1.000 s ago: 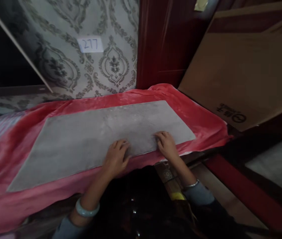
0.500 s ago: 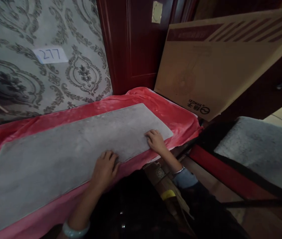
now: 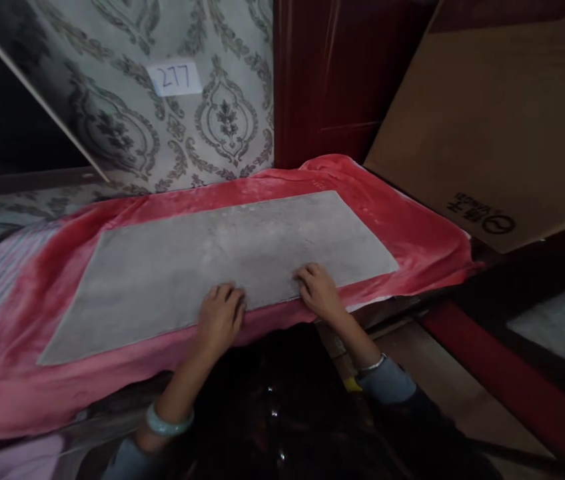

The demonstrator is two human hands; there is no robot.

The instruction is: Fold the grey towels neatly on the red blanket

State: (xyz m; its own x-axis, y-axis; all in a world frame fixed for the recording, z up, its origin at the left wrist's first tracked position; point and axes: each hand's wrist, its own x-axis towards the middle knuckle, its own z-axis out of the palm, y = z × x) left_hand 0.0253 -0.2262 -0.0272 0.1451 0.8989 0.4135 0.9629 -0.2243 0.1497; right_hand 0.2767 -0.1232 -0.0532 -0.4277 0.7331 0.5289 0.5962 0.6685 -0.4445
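A flat, grey rectangular fabric mat point(image 3: 162, 267) lies spread over a red-and-pink plush cloth point(image 3: 412, 233). My left hand point(image 3: 221, 313) rests near the middle of its front edge, fingers bent and slightly apart on the surface. To its right, my right hand point(image 3: 316, 287) touches the mat near the same edge, with the thumb away from the bent fingers. Neither hand shows anything lifted. The fingertips' undersides are hidden.
A large cardboard box point(image 3: 487, 120) leans at the right, by a dark red door panel point(image 3: 327, 80). Patterned wallpaper point(image 3: 227, 127) behind bears a paper marked 277 point(image 3: 175, 78). Another grey piece point(image 3: 562, 320) lies at the right. Striped cloth point(image 3: 10, 273) shows at the left.
My view has turned left, bringing the mat's left end and the striped cloth into sight. Both hands now lie farther left along the mat's front edge.
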